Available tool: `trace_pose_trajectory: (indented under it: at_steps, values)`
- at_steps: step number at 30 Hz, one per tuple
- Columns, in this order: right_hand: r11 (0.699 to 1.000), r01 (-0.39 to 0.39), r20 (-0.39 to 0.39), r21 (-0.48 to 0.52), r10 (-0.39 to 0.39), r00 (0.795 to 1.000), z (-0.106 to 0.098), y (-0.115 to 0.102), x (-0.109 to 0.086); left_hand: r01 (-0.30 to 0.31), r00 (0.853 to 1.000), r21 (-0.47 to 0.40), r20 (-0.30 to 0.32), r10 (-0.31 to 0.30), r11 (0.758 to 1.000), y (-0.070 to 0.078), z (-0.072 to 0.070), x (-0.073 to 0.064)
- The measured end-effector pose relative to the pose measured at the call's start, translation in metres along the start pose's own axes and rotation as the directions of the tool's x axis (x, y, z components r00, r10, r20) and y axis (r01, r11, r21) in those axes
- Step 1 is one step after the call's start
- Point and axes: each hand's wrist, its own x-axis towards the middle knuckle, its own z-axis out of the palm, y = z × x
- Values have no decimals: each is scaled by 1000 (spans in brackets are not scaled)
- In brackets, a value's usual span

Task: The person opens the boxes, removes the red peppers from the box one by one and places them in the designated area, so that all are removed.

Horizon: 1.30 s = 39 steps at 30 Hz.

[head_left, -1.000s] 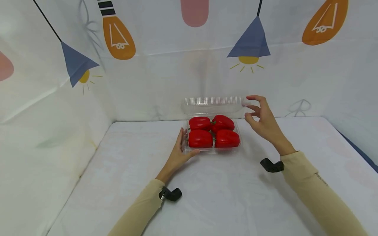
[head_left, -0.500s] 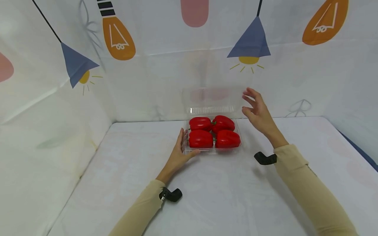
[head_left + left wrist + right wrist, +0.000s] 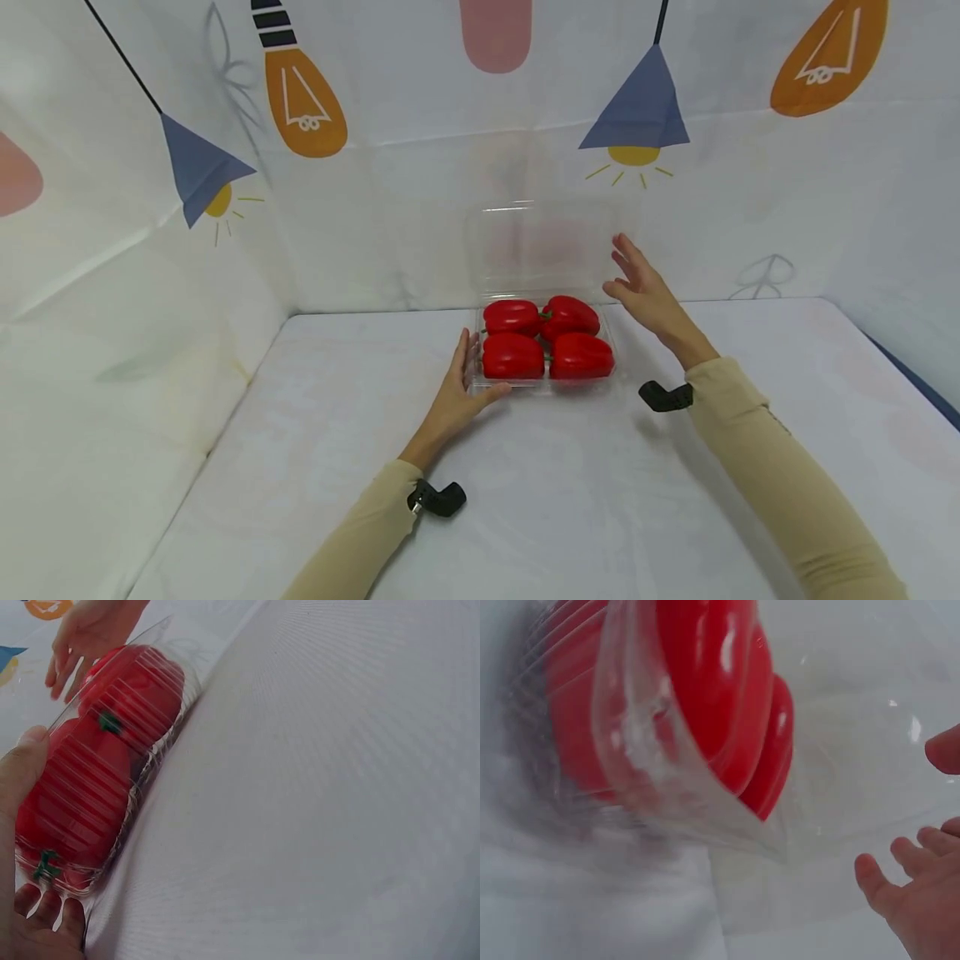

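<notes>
Several red bell peppers (image 3: 581, 357) with green stems lie in a clear plastic clamshell box (image 3: 528, 384) near the table's back edge. Its transparent lid (image 3: 551, 242) stands raised behind them, against the white backdrop. At the box's front left corner my left hand (image 3: 448, 404) grips it, the thumb along the front and the fingers on the left side. In the left wrist view, the thumb (image 3: 24, 769) touches the upper rim. My right hand (image 3: 648, 304) hovers beside the lid's right side, fingers spread and holding nothing. The right wrist view shows this hand (image 3: 930, 896) apart from the box.
A white cloth covers the table (image 3: 555, 492). Behind it hangs a white backdrop (image 3: 420, 208) printed with lamps and bulbs. A black camera mount (image 3: 438, 498) sits on the left wrist, another mount (image 3: 663, 397) on the right.
The lid has swung back from leaning over the box's rear to nearly upright. My right hand has let go of its edge and moved slightly left. The left hand stays at the corner.
</notes>
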Motion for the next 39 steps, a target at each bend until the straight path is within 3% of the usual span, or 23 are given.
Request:
trace_pose_trajectory:
  at_steps: [6,14,18,26,34,39]
  values:
    - [997,-76,47,-13,77,996,0,12,2,-5,1000,1,-6,5,1000,-4,2,1]
    - [988,-144,69,-63,149,986,4,-10,-13,11,1000,16,-8,-11,1000,-5,5,1]
    - [984,-160,52,-75,164,985,4,-6,-17,13,1000,26,-9,-13,1000,-5,5,1]
    - [985,-138,20,-103,141,990,7,26,-21,20,1000,28,-10,-20,999,-2,3,1]
    - [989,-52,35,-137,57,998,14,21,-29,-1,1000,25,-12,2,1000,-3,2,1]
    - [991,-45,43,-128,50,998,14,16,-31,-9,1000,22,-14,10,1000,-3,1,1]
